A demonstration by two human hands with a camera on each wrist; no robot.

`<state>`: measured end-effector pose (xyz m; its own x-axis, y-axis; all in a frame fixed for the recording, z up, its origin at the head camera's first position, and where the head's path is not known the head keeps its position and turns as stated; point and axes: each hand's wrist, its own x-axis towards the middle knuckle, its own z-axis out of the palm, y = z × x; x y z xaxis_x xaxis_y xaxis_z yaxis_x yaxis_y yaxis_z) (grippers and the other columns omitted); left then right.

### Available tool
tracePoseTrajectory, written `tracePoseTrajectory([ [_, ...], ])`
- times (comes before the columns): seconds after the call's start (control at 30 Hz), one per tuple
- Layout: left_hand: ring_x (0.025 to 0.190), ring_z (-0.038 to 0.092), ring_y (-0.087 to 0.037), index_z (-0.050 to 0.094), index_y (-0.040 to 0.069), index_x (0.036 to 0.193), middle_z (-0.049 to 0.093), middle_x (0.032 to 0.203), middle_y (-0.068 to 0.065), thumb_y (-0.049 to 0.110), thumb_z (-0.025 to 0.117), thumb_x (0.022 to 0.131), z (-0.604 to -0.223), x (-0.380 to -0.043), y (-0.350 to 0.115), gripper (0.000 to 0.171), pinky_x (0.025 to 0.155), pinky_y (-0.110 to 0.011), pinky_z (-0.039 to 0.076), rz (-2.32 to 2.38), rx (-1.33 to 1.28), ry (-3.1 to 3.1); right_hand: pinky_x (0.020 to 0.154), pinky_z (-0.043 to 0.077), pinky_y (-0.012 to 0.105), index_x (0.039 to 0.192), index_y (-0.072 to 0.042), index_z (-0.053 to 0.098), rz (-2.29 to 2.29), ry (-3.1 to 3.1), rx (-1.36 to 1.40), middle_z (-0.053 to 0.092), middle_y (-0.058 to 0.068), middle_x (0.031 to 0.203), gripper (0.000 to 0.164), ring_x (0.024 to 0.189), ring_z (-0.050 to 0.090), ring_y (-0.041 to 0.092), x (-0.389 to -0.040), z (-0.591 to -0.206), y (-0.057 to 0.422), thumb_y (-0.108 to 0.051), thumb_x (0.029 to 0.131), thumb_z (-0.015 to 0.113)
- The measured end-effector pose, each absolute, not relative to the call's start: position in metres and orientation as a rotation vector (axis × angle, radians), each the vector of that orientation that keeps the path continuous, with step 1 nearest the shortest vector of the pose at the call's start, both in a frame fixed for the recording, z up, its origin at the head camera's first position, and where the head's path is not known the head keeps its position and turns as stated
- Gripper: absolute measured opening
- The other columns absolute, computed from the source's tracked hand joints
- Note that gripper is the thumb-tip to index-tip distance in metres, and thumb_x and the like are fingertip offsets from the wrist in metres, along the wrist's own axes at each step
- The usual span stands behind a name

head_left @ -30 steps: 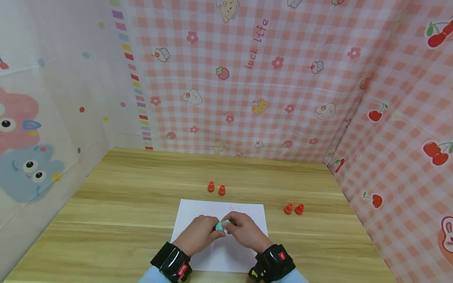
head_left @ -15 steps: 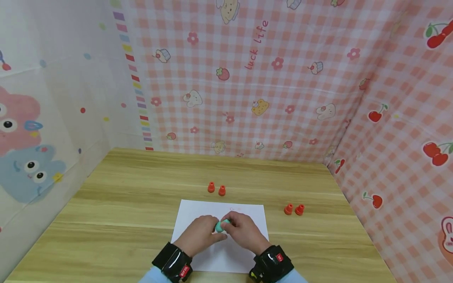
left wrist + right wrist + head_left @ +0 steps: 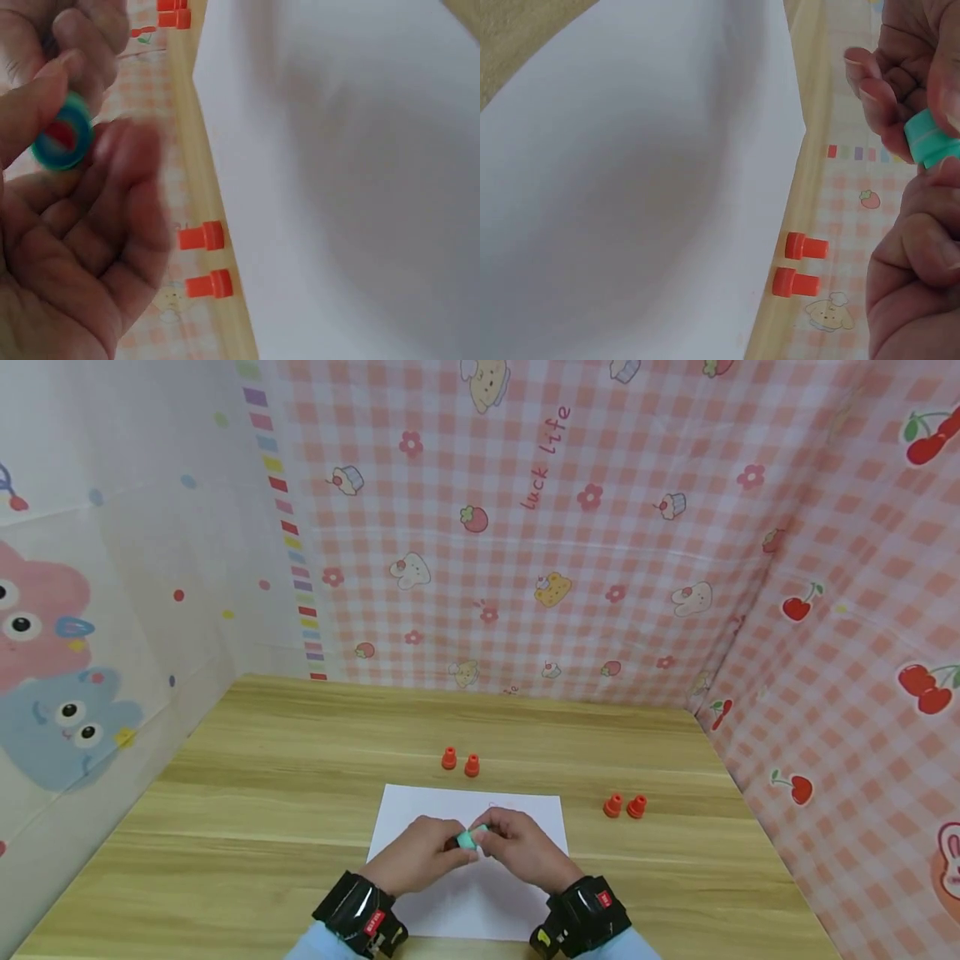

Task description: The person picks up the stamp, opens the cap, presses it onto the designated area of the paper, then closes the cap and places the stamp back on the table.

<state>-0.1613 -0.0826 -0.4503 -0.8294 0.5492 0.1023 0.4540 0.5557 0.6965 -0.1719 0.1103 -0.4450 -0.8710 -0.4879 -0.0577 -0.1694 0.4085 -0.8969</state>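
Observation:
Over the sheet of white paper [image 3: 472,902], both hands meet on a small teal toy stamp [image 3: 467,840]. My left hand [image 3: 423,857] pinches one side of it between thumb and fingers. From the other side, the thumb and fingertips of my right hand [image 3: 525,853] grip it. In the left wrist view the stamp's round end [image 3: 62,139] shows a blue inside with a red middle, somewhat blurred. The right wrist view shows its smooth teal side [image 3: 928,139], partly covered by the fingers. A faint reddish mark is on the paper near its far edge.
Two red stamps [image 3: 461,762] stand on the wooden table [image 3: 285,760] beyond the paper. Another pair of red stamps [image 3: 625,806] stands right of the paper. Checked cloth [image 3: 517,552] hangs behind the table and along the right side, with pale printed cloth on the left.
Both hands stay together over the paper with the teal stamp between them. The fingers and the stamp have shifted only slightly, and the head view has tilted a little.

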Motion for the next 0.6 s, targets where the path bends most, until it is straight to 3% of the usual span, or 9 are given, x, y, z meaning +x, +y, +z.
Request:
tracePoseTrajectory([
  [0.2,0.059,0.043,-0.007,0.058,0.01,0.08,0.044,0.064,0.007,0.042,0.048,0.098,-0.451,-0.1587,-0.0806,0.038,0.051,-0.022,0.033,1.17,0.759,2.57,0.07,0.042,0.032,0.097,-0.013,0.066,-1.446,2.375,-0.63,0.061,0.001,0.086,0.013,0.079,0.052,0.015,-0.1731,-0.4444,0.1095,-0.012,0.097,0.053],
  [0.3,0.058,0.043,-0.008,0.057,0.007,0.081,0.043,0.064,0.006,0.041,0.044,0.1,-0.449,-0.1574,-0.0809,0.041,0.051,-0.023,0.033,1.161,0.737,2.54,0.07,0.042,0.033,0.097,-0.012,0.066,-1.443,2.367,-0.648,0.06,0.003,0.087,0.012,0.08,0.051,0.016,-0.1725,-0.4457,0.11,-0.011,0.097,0.054],
  [0.47,0.056,0.039,-0.007,0.056,0.01,0.079,0.038,0.062,0.006,0.034,0.049,0.099,-0.4454,-0.1578,-0.0797,0.032,0.052,-0.022,0.03,1.191,0.773,2.617,0.072,0.042,0.034,0.098,-0.01,0.066,-1.542,2.353,-0.604,0.061,0.005,0.089,0.012,0.082,0.052,0.017,-0.1719,-0.4447,0.1073,-0.013,0.097,0.054],
  [0.6,0.058,0.041,-0.008,0.06,0.01,0.08,0.043,0.064,0.006,0.033,0.055,0.096,-0.4451,-0.1587,-0.0738,0.028,0.052,-0.023,0.034,1.156,0.756,2.772,0.075,0.044,0.035,0.101,-0.005,0.065,-1.64,2.354,-0.526,0.064,0.005,0.09,0.015,0.084,0.054,0.018,-0.1703,-0.4389,0.1038,-0.013,0.097,0.053],
])
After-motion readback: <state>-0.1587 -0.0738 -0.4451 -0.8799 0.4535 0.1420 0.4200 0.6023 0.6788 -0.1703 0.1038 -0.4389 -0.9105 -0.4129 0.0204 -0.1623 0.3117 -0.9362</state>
